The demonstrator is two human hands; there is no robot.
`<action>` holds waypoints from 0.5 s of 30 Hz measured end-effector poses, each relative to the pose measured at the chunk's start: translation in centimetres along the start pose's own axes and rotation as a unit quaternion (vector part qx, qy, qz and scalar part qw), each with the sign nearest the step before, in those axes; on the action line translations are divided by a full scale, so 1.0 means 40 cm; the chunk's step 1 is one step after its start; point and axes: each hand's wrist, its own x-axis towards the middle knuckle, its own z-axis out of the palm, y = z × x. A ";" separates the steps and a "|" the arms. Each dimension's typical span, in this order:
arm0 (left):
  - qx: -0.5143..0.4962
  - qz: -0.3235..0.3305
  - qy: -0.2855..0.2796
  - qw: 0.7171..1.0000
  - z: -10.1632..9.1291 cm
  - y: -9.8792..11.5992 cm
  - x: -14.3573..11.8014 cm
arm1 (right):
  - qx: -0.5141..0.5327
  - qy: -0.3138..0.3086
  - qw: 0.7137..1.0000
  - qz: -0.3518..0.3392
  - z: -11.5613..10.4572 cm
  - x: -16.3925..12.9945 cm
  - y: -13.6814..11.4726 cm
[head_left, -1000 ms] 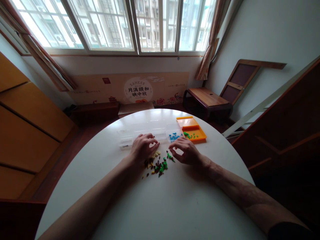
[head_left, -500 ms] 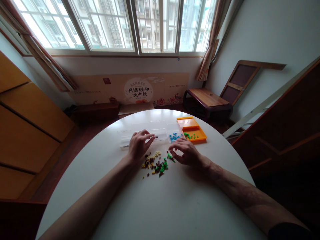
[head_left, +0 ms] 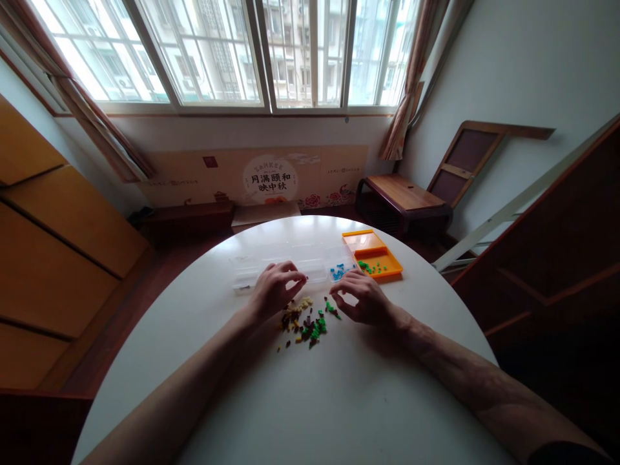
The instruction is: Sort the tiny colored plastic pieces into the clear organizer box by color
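Hands at the middle of a round white tabletop [head_left: 339, 400], either side of a small heap of tiny bricks [head_left: 304, 321] in brown, yellow, cream and green. Left hand [head_left: 274, 292] palm down at the heap's upper left edge, fingers curled, fingertips [head_left: 299, 279] close to the near wall of a clear compartment box [head_left: 290, 266]; grip of thumb and forefinger nearly closed, though whether on a piece cannot be told at this size. Right hand [head_left: 362, 298] palm down just right of the heap, fingers bent toward the green pieces [head_left: 330, 308] at its right edge; grip narrowed to a small gap between thumb and forefinger, with nothing seen inside it.

Clear compartment box lying crosswise beyond both hands, blue pieces [head_left: 338, 273] in its right-end cell. Orange tray [head_left: 375, 256] touching or just beside the box's right end, a few green bits [head_left: 368, 266] scattered in its near section. Beyond the tabletop: wide barred window [head_left: 227, 51], printed cardboard panel [head_left: 256, 177] leaning under the sill, low wooden bench [head_left: 404, 197] at the right wall, wooden cabinet [head_left: 53, 245] at the left.
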 end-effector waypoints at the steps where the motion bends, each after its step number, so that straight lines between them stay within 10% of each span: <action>1: -0.001 -0.002 0.000 1.000 -0.002 0.004 0.000 | -0.010 0.006 1.000 0.007 -0.001 0.001 -0.001; 15: -0.007 0.019 -0.005 1.000 -0.001 0.010 0.002 | -0.165 0.015 0.981 0.102 0.011 -0.010 0.041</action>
